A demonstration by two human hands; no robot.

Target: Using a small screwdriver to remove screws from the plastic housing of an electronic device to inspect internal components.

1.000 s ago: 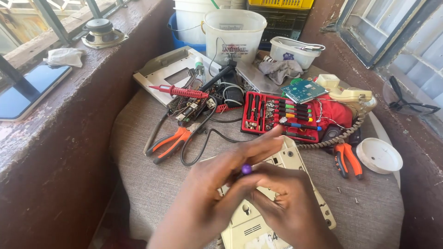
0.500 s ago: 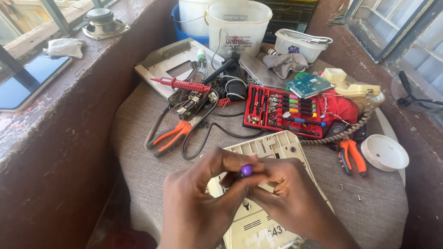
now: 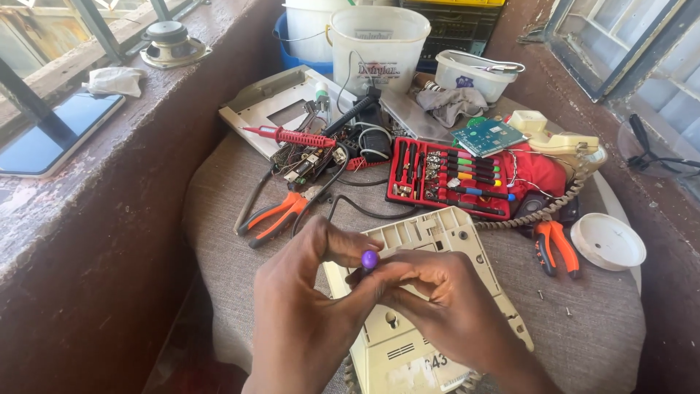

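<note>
Over the cream plastic housing, both hands pinch a small purple-capped tool: left hand and right hand are closed around it, fingertips touching. Beyond the grip lies the red bit case; bare cloth opens leftward.

One head-worn view looks steeply down and forward from close above the bench, hands filling the lower middle, a ledge at left, buckets farthest.
</note>
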